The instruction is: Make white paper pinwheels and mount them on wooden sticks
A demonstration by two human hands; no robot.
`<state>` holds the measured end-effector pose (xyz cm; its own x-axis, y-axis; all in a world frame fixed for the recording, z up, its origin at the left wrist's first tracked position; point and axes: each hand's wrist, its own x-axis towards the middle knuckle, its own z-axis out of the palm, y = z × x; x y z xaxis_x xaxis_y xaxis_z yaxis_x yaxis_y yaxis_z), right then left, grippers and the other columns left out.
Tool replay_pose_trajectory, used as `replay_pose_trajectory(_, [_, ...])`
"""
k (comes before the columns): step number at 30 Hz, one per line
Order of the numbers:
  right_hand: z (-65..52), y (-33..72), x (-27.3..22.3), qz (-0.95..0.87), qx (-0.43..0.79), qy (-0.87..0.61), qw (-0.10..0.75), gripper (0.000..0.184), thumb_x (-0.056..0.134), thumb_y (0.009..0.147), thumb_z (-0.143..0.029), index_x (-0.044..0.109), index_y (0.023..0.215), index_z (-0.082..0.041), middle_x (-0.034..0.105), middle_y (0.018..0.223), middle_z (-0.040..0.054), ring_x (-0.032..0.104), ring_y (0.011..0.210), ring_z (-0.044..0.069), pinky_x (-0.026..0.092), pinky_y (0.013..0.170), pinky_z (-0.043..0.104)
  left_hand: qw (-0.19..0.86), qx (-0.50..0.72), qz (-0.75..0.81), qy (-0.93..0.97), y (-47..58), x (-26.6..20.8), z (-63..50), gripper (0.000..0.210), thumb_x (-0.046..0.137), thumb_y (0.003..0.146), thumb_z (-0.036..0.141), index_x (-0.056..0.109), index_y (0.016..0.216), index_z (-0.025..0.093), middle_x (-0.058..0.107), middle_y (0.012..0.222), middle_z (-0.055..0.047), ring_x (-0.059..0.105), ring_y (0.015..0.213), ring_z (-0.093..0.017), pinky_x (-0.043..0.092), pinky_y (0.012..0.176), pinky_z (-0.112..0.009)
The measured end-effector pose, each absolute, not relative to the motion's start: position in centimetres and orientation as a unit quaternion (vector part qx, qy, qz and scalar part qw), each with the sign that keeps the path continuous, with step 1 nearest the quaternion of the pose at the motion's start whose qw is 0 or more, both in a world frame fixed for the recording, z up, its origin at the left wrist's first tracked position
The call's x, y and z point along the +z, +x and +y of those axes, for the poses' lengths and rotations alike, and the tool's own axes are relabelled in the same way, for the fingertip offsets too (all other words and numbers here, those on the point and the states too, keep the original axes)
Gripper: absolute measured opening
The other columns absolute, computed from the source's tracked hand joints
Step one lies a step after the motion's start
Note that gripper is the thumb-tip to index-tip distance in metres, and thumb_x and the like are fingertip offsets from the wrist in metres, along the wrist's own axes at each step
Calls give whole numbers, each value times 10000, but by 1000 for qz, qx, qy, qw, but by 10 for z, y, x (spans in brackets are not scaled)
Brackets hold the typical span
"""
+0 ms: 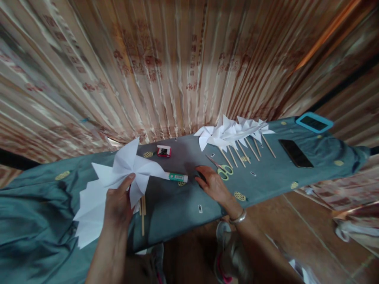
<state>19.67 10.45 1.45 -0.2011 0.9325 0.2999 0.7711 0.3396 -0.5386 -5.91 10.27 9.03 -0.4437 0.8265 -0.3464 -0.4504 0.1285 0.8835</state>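
My left hand (120, 199) grips a white paper pinwheel (142, 171), its thumb pressed close to the folded centre. Under and left of that pinwheel lie more white zigzag-edged papers (90, 215). My right hand (211, 183) is over the cloth with its fingers curved and apart, and nothing shows in them. Between the hands lies a green and white glue stick (177, 178), partly behind a pinwheel blade. Just beyond the right hand are scissors (225, 172) with yellow-green handles. A few thin wooden sticks (143, 217) poke out beside the left hand.
Several white pinwheels (231, 132) on sticks lie in a row at the back right. A small red box (164, 151) sits near the back edge. Farther right are a black phone (295, 153) and a blue-framed device (314, 122). A curtain (177, 71) hangs behind the cloth-covered table (177, 213).
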Motion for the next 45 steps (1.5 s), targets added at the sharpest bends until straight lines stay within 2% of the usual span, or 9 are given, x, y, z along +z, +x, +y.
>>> replay_pose_trajectory(7, [106, 190, 13, -759, 149, -553, 309, 270, 516, 921, -198, 619, 1167, -153, 664, 1187, 139, 612, 1128, 263, 481, 993, 443, 521, 622, 572, 120, -61, 97, 102, 83, 649, 638, 80, 663, 709, 120, 715, 600, -22, 697, 563, -204, 582, 532, -265])
replay_pose_trajectory(12, [102, 170, 19, -773, 176, -523, 313, 314, 621, 878, -270, 604, 1170, -157, 673, 1137, 127, 618, 1070, 263, 512, 931, 428, 509, 645, 561, 101, -65, 98, 102, 68, 644, 648, 71, 660, 691, 121, 709, 594, -10, 698, 552, -192, 594, 587, -280])
replay_pose_trajectory(15, [103, 158, 18, -789, 168, -515, 289, 294, 632, 863, -198, 613, 1150, -137, 678, 1110, 127, 614, 1037, 265, 512, 918, 424, 497, 664, 550, 95, -68, 95, 104, 88, 646, 638, 67, 670, 705, 119, 699, 564, -2, 684, 510, -182, 600, 610, -296])
replay_pose_trajectory(19, [109, 145, 14, -795, 161, -516, 277, 240, 606, 867, -142, 634, 1106, -141, 695, 1060, 114, 622, 979, 251, 517, 890, 407, 510, 660, 540, 114, -72, 90, 102, 154, 688, 604, 89, 689, 756, 112, 724, 618, -16, 709, 595, -209, 606, 640, -314])
replay_pose_trajectory(27, [112, 133, 14, -801, 182, -497, 280, 212, 629, 874, -224, 649, 1073, -151, 711, 978, 87, 632, 912, 222, 507, 843, 353, 513, 661, 531, 129, -79, 90, 98, 198, 694, 640, 133, 707, 836, 121, 724, 635, -13, 726, 689, -228, 604, 673, -317])
replay_pose_trajectory(30, [115, 134, 18, -787, 184, -511, 291, 210, 605, 895, -252, 656, 1080, -167, 714, 1026, 81, 638, 961, 206, 492, 874, 324, 506, 671, 525, 132, -79, 93, 98, 226, 680, 655, 112, 710, 878, 134, 724, 639, -3, 729, 743, -231, 601, 704, -321])
replay_pose_trajectory(34, [133, 129, 38, -771, 139, -591, 192, 280, 462, 961, -195, 630, 1182, -157, 695, 1151, 100, 644, 1045, 178, 470, 899, 264, 496, 689, 515, 120, -76, 95, 97, 229, 678, 665, 93, 710, 888, 134, 742, 708, -17, 725, 838, -233, 593, 765, -327])
replay_pose_trajectory(38, [169, 108, 65, -790, 113, -589, 122, 312, 392, 980, -220, 682, 1090, -183, 741, 1017, 85, 687, 945, 191, 477, 814, 258, 493, 701, 503, 111, -76, 94, 96, 245, 681, 664, 76, 712, 901, 131, 753, 767, -36, 722, 869, -236, 583, 814, -350])
replay_pose_trajectory(45, [222, 73, 79, -814, 65, -578, 9, 266, 466, 916, -185, 715, 988, -126, 737, 991, 176, 693, 953, 264, 501, 807, 330, 494, 709, 491, 106, -85, 90, 94, 232, 717, 637, 112, 711, 869, 121, 758, 782, -60, 723, 866, -258, 571, 842, -397])
